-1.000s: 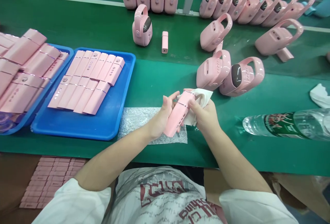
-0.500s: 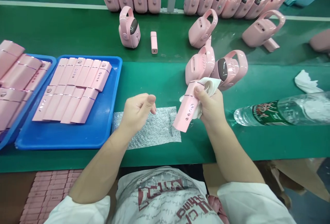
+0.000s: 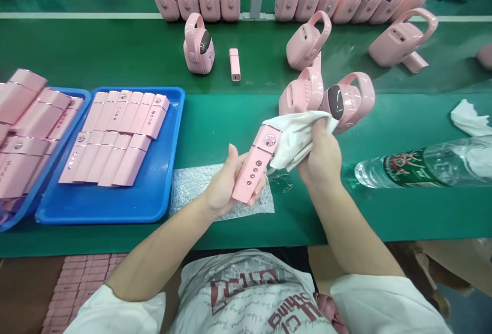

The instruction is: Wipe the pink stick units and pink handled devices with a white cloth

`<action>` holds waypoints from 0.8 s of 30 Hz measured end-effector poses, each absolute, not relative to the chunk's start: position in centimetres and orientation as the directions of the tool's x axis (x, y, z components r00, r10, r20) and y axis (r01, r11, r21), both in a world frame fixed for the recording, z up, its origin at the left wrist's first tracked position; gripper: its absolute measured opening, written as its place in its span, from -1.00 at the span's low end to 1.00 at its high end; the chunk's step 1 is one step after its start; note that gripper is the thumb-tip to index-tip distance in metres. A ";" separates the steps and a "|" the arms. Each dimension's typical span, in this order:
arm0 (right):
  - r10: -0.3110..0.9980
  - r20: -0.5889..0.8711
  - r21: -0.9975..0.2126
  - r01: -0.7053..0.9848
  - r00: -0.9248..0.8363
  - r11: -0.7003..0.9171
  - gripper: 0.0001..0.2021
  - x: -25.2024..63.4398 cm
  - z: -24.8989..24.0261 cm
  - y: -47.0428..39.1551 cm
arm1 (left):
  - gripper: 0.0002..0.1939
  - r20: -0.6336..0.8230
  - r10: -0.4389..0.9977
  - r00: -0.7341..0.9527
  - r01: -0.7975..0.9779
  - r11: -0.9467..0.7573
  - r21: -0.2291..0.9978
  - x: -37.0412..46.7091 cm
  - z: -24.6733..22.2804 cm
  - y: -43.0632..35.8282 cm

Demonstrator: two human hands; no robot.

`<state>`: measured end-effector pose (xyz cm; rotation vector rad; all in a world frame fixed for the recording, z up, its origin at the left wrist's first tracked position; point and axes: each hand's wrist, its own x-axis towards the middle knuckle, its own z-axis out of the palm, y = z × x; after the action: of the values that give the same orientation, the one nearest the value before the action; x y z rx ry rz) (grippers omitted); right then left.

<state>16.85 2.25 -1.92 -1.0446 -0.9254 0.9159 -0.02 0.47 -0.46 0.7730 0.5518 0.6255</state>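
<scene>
In my left hand lies a pink rectangular stick with buttons, probably a microphone body, its round emblem and silver band facing up. My left fingers wrap beneath it. My right hand grips a white cloth, whose near edge touches the stick's upper right side. Under my left hand, a sheet of bubble wrap is spread on the green table. Just beyond the cloth stand two pink handled speakers, one partly behind the other.
Blue trays with pink sticks are at the left. A clear bottle lies at the right, near crumpled white tissue. More pink speakers and a loose stick stand on the far belt, with a row behind them.
The pink stick has passed from my right hand into my left, which was empty before. My right hand now holds only the cloth, spread wider against the stick.
</scene>
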 end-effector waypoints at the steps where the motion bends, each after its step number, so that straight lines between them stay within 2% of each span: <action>1: 0.891 0.246 -0.946 -0.105 0.381 0.305 -0.53 16.8 -1.9 2.1 | -0.26 -0.221 0.690 0.689 -0.321 0.564 0.761 -0.1 -0.4 0.5; 3: 0.850 0.384 -0.918 0.048 0.361 0.395 -0.52 16.4 -1.8 1.5 | -0.21 -0.240 0.685 0.688 -0.325 0.587 0.742 -0.1 -0.4 0.5; 4: 0.842 0.459 -0.888 0.147 0.282 0.435 -0.52 15.9 -1.8 0.9 | -0.18 -0.257 0.684 0.683 -0.325 0.600 0.731 0.0 -0.5 0.5; 5: 0.828 0.538 -0.833 0.252 0.157 0.493 -0.52 15.4 -1.8 0.3 | -0.14 -0.273 0.689 0.671 -0.335 0.611 0.717 0.1 -0.6 0.4; 7: 0.741 0.641 -0.640 0.395 -0.200 0.660 -0.55 14.4 -2.0 -0.6 | -0.09 -0.314 0.710 0.630 -0.378 0.634 0.675 0.2 -0.8 0.5; 9: 0.592 0.629 -0.449 0.386 -0.505 0.806 -0.59 13.8 -2.3 -0.9 | -0.08 -0.343 0.735 0.585 -0.431 0.640 0.636 0.1 -0.9 0.7; 10: 0.547 0.619 -0.404 0.368 -0.564 0.837 -0.61 13.9 -2.5 -0.7 | -0.08 -0.339 0.751 0.566 -0.456 0.629 0.630 0.0 -0.9 0.8; 12: 0.595 0.649 -0.428 0.419 -0.474 0.801 -0.64 14.6 -2.9 0.2 | -0.12 -0.287 0.754 0.591 -0.462 0.608 0.645 -0.3 -0.8 0.9; 14: 0.738 0.664 -0.598 0.507 -0.120 0.621 -0.64 16.0 -3.2 1.5 | -0.22 -0.185 0.711 0.678 -0.442 0.596 0.671 -0.5 -0.5 0.9; 16: 0.808 0.537 -0.790 0.479 0.243 0.382 -0.55 17.5 -3.3 2.5 | -0.38 -0.107 0.650 0.753 -0.428 0.606 0.671 -0.7 -0.3 0.7; 17: 0.818 0.457 -0.851 0.441 0.349 0.287 -0.50 18.1 -3.3 2.8 | -0.47 -0.088 0.646 0.758 -0.441 0.608 0.660 -0.8 -0.2 0.6; 20: 0.860 0.305 -0.917 0.369 0.410 0.149 -0.45 18.8 -3.0 3.0 | -0.63 -0.122 0.698 0.706 -0.497 0.610 0.617 -0.7 -0.3 0.6; 24: 0.870 0.249 -0.962 0.210 0.425 0.173 -0.49 18.1 -2.6 2.5 | -0.55 -0.206 0.696 0.688 -0.491 0.655 0.574 -0.4 -0.8 0.9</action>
<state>18.13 2.47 -2.56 -1.3470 -1.0684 0.6252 -0.41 0.87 -0.82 0.5096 0.4351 0.6970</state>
